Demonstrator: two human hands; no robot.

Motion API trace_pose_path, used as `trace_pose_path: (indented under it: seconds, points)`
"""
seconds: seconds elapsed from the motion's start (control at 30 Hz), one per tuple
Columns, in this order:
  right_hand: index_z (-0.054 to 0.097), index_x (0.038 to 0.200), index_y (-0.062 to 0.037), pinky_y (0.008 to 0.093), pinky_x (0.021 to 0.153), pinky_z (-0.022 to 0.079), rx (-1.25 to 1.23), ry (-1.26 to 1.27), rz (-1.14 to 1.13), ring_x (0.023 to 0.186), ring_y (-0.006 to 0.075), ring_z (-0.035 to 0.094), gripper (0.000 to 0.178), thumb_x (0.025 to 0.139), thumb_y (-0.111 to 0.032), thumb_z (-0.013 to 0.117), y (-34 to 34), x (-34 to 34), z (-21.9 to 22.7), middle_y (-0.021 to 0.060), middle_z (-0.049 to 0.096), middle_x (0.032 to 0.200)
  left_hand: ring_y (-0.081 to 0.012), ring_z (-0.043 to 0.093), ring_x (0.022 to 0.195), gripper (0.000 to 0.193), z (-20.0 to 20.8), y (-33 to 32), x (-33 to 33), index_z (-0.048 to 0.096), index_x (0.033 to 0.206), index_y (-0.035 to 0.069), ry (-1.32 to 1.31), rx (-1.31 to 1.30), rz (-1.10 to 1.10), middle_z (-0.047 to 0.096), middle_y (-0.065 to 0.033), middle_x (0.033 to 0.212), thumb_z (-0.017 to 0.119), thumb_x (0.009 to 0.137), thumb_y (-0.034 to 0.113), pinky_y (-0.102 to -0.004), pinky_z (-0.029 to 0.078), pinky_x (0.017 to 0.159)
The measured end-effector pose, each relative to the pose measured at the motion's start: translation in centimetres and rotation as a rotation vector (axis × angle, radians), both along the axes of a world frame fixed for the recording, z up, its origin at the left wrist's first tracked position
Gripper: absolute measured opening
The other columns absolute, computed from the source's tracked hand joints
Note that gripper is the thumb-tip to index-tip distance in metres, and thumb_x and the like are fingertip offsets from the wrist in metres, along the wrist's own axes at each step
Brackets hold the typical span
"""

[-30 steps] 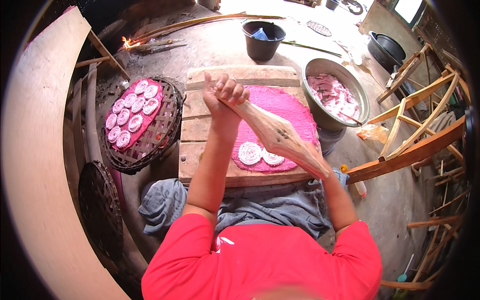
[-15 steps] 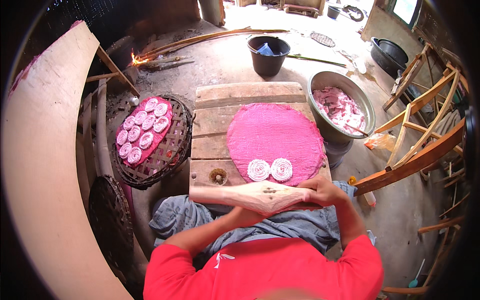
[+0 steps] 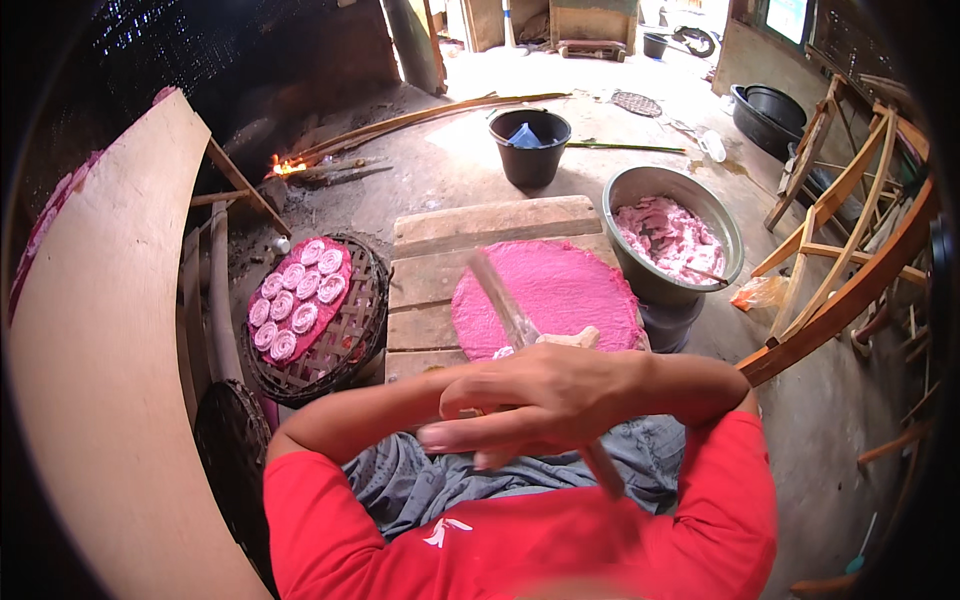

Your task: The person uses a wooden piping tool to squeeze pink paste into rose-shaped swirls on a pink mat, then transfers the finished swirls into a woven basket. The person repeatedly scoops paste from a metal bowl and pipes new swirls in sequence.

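On the concrete floor (image 3: 800, 470) a rough plank tabletop (image 3: 420, 320) carries a flat, grainy pink sheet (image 3: 545, 290), its near edge partly hidden by the right hand (image 3: 545, 393). A blurred wooden tool (image 3: 497, 290) slants behind that hand, which crosses in front of the hidden left hand; I cannot tell how either grips. Around stand a woven basket (image 3: 365, 300) topped with pale ridged rosettes (image 3: 304, 318), a rounded basin (image 3: 735, 225) of lumpy pink paste (image 3: 665, 235) and a black bucket (image 3: 530, 165).

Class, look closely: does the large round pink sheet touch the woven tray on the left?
Apart: the head view shows bare planks of the wooden board between the pink sheet and the woven tray.
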State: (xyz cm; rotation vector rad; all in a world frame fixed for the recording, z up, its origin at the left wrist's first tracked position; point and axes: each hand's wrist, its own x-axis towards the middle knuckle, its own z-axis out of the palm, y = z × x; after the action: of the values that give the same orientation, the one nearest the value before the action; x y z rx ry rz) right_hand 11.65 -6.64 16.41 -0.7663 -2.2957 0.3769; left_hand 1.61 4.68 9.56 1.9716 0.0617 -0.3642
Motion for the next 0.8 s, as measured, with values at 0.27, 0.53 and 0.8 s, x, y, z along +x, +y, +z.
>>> trace_pose_path:
  seconds: [0.27, 0.53, 0.8]
  points:
    - [0.039, 0.118, -0.0048, 0.0270, 0.048, 0.038, 0.011, 0.377, -0.471, 0.056, 0.0090, 0.047, 0.030, 0.093, -0.004, 0.055, 1.9, 5.9, -0.3, 0.0033, 0.050, 0.078, -0.0202, 0.066, 0.079, 0.020, 0.8, 3.1, -0.3, 0.066, 0.103, 0.012, -0.098, 0.677, -0.001, 0.066, -0.0085, 0.096, 0.061, 0.084, 0.013, -0.0346, 0.054, 0.067]
    - [0.043, 0.101, -0.0137, 0.0222, 0.039, 0.034, 0.450, 1.696, -0.614, 0.044, 0.0040, 0.034, 0.013, 0.101, -0.026, 0.047, 0.1, 19.0, -3.1, -0.0048, 0.036, 0.061, -0.0128, 0.062, 0.076, 0.019, -2.9, 6.8, -0.5, 0.063, 0.103, 0.003, -0.503, -0.599, 0.838, 0.066, -0.0030, 0.087, 0.070, 0.086, 0.006, -0.0297, 0.053, 0.069]
    - [0.059, 0.116, -0.0034, 0.0386, 0.085, 0.048, -0.466, 1.307, -0.986, 0.093, 0.0254, 0.062, 0.060, 0.096, -0.058, 0.042, 6.7, 20.4, -16.9, 0.0137, 0.064, 0.089, -0.0183, 0.063, 0.093, 0.025, -0.3, 7.7, 6.4, 0.056, 0.113, -0.001, -1.394, -0.394, 1.085, 0.063, -0.0094, 0.099, 0.060, 0.092, 0.012, -0.0300, 0.053, 0.080]
